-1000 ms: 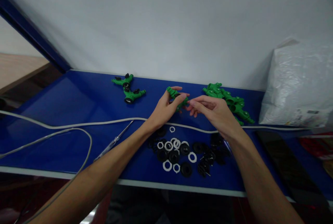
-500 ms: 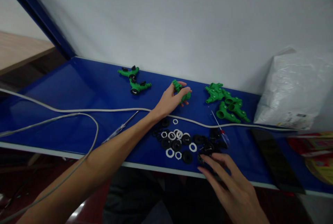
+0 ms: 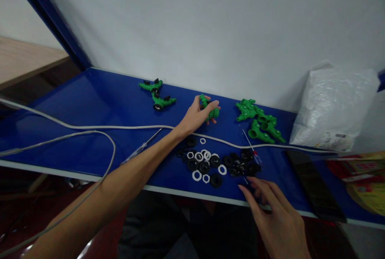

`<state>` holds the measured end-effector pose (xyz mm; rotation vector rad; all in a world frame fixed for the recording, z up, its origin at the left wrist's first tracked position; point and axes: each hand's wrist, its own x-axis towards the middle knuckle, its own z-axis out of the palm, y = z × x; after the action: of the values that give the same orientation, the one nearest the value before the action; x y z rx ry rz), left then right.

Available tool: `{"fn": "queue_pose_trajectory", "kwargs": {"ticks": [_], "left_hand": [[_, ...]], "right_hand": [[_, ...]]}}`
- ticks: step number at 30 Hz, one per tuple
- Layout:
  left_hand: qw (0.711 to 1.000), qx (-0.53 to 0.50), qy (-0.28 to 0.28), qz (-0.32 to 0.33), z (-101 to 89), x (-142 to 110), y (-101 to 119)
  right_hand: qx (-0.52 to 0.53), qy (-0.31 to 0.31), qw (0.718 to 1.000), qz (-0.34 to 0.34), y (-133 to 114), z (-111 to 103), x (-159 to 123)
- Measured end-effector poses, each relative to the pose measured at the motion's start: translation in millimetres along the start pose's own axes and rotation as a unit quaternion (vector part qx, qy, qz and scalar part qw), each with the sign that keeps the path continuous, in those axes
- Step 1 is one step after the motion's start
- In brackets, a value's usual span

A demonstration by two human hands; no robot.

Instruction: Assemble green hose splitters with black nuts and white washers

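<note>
Desk space, blue and glossy, lies under both hands, and the left hand is closed around a green fitting, held above its middle near the wall. The right hand is at the front edge, thumb and forefinger a narrow gap apart beside a thin, light sliver; whether they pinch it, I cannot tell. Just beyond those fingertips sits a jumble of small black parts, with white rings and black washers scattered to its left. Two green fittings with black knobs lie left of the left hand, touching or nearly so; a pile of green fittings lies to its right. One screwdriver rests beside the black parts, another by the left forearm. A pale cable runs across beneath that forearm towards a plastic-wrapped package at the far right.
</note>
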<state>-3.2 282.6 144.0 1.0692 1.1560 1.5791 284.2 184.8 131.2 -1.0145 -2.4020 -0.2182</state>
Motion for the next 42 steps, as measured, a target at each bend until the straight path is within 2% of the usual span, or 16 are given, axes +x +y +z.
{"fn": "queue_pose_trajectory", "kwargs": {"ticks": [3, 13, 23, 33, 39, 42], "left_hand": [[1.0, 0.016, -0.005, -0.009, 1.3, 0.2, 1.8], [0.999, 0.031, -0.025, -0.033, 1.3, 0.7, 2.2], [0.998, 0.04, -0.036, -0.039, 1.4, 0.2, 1.6], [0.997, 0.038, -0.035, -0.059, 2.6, -1.8, 8.1], [0.996, 0.033, -0.042, -0.067, 2.1, -0.5, 4.4], [0.996, 0.04, -0.043, -0.063, 1.8, -0.2, 3.4]], "right_hand": [[-0.008, -0.009, 0.999, 0.049, 2.1, 3.1, 0.8], [0.019, -0.026, 0.999, 0.016, 4.3, 1.3, 23.8], [0.037, -0.025, 0.999, 0.025, 1.6, 6.2, 22.4], [0.037, -0.03, 0.997, -0.054, 5.6, 6.7, 33.1], [0.083, -0.069, 0.994, -0.011, 14.7, 9.5, 31.8], [0.099, -0.088, 0.991, -0.016, 21.4, 8.8, 31.4]]}}
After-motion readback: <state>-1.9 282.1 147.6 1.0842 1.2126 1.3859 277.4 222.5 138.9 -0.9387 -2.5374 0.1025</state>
